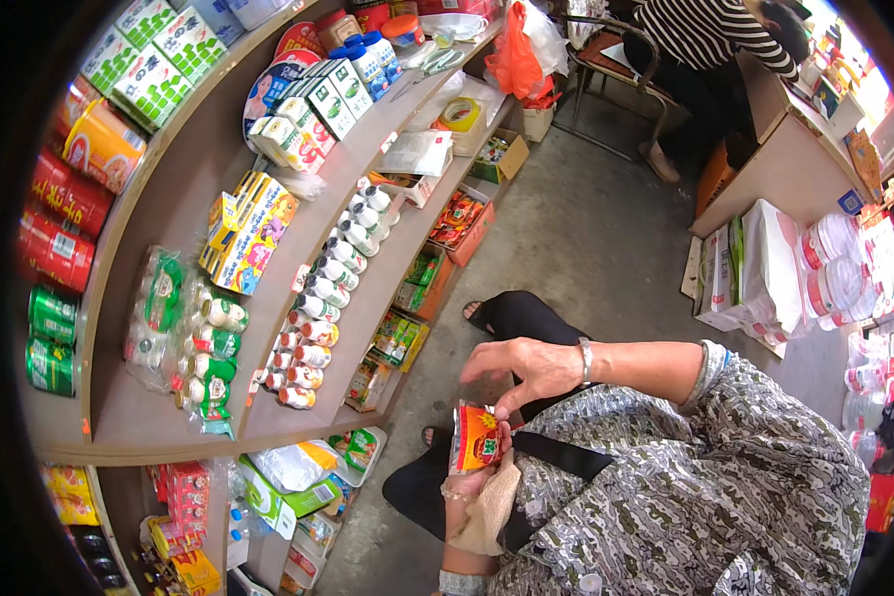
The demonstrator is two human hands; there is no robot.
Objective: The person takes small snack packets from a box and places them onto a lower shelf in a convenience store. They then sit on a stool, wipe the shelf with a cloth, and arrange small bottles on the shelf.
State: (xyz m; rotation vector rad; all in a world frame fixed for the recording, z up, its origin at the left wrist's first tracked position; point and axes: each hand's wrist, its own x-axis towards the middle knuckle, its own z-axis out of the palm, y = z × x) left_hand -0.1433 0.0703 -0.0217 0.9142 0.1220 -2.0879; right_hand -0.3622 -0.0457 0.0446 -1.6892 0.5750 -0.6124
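Observation:
My left hand (484,475) holds a red and orange snack packet (480,436) in front of my lap. A beige cloth-like piece (492,508) lies against that wrist, beside a beaded bracelet (458,490). Above the packet is my right hand (540,369), with a metal bangle (585,360) on its wrist. Its fingers are blurred and spread apart from the thumb, which reaches the packet's upper edge. Whether the thumb presses on the packet is unclear. A dark strap (562,454) crosses the patterned shirt just behind the packet.
Wooden shelves (164,445) bear small white bottles (335,272), cartons (249,231) and cans (52,313). Low boxes of snack packets (462,220) line the floor side. A person in a striped top (715,33) leans over a counter (767,164) near a chair (603,59). Wrapped plastic tubs (834,268) stand opposite.

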